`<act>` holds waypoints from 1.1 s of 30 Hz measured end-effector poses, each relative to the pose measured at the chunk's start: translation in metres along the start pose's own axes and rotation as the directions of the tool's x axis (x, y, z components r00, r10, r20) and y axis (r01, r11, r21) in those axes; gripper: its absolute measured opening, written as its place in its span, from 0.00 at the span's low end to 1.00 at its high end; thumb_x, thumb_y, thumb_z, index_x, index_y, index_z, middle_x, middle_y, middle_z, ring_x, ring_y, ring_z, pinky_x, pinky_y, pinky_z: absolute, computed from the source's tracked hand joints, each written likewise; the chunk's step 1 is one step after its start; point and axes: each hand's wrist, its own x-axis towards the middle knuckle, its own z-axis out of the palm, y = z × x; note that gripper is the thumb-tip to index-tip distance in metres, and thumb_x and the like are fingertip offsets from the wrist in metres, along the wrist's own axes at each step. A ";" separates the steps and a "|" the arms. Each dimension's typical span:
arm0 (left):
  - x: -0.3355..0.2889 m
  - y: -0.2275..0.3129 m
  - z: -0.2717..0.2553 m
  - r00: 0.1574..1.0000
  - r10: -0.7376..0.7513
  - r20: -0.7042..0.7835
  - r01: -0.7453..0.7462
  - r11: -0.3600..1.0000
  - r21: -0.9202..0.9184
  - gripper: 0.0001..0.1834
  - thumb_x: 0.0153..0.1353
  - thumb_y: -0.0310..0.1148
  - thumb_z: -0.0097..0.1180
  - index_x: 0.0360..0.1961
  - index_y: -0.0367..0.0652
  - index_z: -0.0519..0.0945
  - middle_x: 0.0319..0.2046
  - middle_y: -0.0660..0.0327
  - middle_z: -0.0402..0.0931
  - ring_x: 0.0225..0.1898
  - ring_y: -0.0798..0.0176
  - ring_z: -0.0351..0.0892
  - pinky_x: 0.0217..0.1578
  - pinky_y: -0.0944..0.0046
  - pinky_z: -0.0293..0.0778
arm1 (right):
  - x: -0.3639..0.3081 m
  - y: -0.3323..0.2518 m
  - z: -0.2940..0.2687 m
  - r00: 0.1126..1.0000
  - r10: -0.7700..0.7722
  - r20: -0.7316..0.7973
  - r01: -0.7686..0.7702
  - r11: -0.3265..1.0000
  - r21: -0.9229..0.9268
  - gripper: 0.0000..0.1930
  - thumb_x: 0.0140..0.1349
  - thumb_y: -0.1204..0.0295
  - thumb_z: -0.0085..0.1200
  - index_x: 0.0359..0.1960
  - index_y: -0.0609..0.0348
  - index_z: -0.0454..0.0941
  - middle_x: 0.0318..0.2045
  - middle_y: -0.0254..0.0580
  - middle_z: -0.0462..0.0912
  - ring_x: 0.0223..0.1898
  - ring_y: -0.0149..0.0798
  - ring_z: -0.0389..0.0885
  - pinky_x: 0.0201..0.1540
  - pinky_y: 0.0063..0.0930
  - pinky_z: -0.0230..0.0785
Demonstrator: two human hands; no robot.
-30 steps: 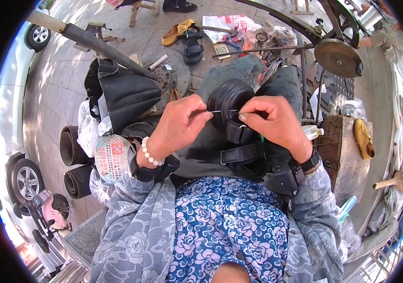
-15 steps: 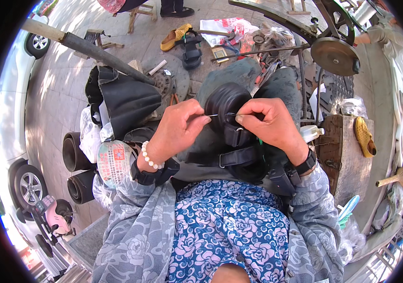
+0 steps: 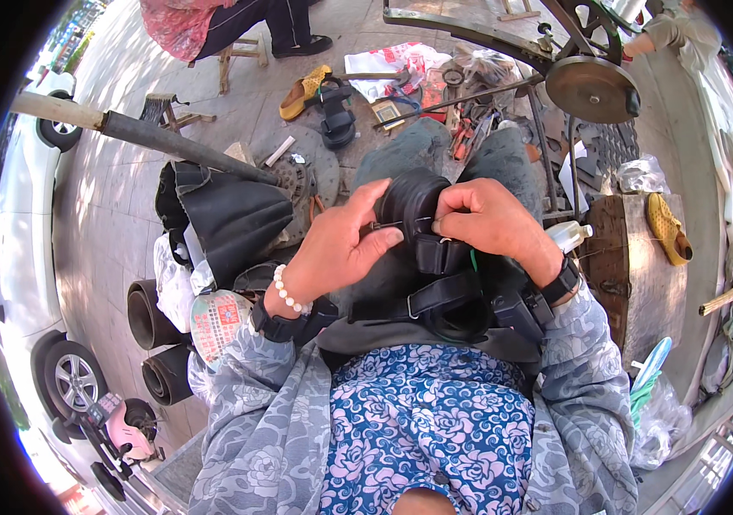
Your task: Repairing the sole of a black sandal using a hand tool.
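A black strapped sandal (image 3: 448, 296) rests on my lap, its rounded end raised between my hands. My left hand (image 3: 336, 240) is at the left side of that end, thumb and index finger spread around a thin needle (image 3: 390, 225) that seems held deeper in the hand; the grip is partly hidden. On the other side my right hand (image 3: 491, 221) pinches close against the sandal, thumb and index together on what looks like a fine thread (image 3: 425, 219). A dark cloth (image 3: 366, 330) lies over my lap under the sandal.
Beyond my knees are a yellow shoe (image 3: 302, 93), a dark sandal (image 3: 337, 116) and scattered tools (image 3: 468, 137). A machine with a wheel (image 3: 592, 88) stands far right. Black rubber sheet (image 3: 237, 219) stands left; a wooden box (image 3: 632, 275) bears another yellow shoe (image 3: 667, 227).
My left thumb and index finger have spread apart and moved nearer the sandal. My right hand still pinches at its other side. The view has shifted slightly.
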 end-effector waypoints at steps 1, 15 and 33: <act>0.003 -0.005 0.000 0.999 -0.038 0.007 0.038 0.999 -0.003 0.29 0.57 0.36 0.60 0.56 0.35 0.65 0.21 0.49 0.74 0.22 0.52 0.75 0.24 0.62 0.68 | 0.001 0.002 0.001 1.000 0.005 0.007 -0.005 1.000 0.000 0.07 0.46 0.71 0.56 0.22 0.64 0.78 0.16 0.46 0.75 0.18 0.35 0.73 0.24 0.30 0.64; 0.009 -0.033 0.007 0.981 -0.192 -0.019 0.191 0.981 -0.036 0.19 0.55 0.33 0.62 0.41 0.33 0.71 0.25 0.58 0.72 0.22 0.73 0.72 0.24 0.71 0.66 | 0.002 0.010 0.002 0.992 0.115 -0.051 -0.106 0.983 0.152 0.07 0.55 0.72 0.60 0.27 0.65 0.80 0.21 0.29 0.78 0.22 0.20 0.70 0.24 0.17 0.62; -0.012 0.025 -0.032 0.920 0.056 0.388 -0.207 0.909 0.362 0.10 0.58 0.33 0.51 0.36 0.43 0.65 0.20 0.53 0.72 0.23 0.46 0.76 0.21 0.52 0.69 | 0.020 -0.035 -0.006 0.777 -0.588 0.225 0.630 0.718 -0.295 0.16 0.52 0.58 0.61 0.30 0.59 0.76 0.27 0.45 0.75 0.34 0.54 0.75 0.35 0.42 0.67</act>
